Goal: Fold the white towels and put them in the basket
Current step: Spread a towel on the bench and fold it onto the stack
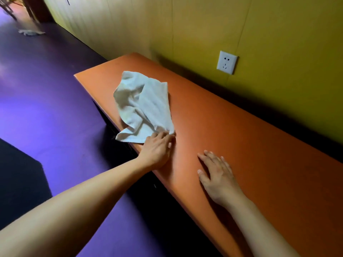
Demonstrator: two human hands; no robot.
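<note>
A crumpled white towel [143, 106] lies on the left part of an orange bench top [232, 127], one corner hanging over the front edge. My left hand [157, 147] pinches the towel's near edge with its fingertips. My right hand [217, 175] rests flat on the bench to the right of the towel, fingers spread, holding nothing. No basket is in view.
A yellow wall with a white power socket [226, 62] runs behind the bench. Purple floor [46, 108] lies to the left. Another pale cloth [30, 32] lies on the floor far off at the upper left.
</note>
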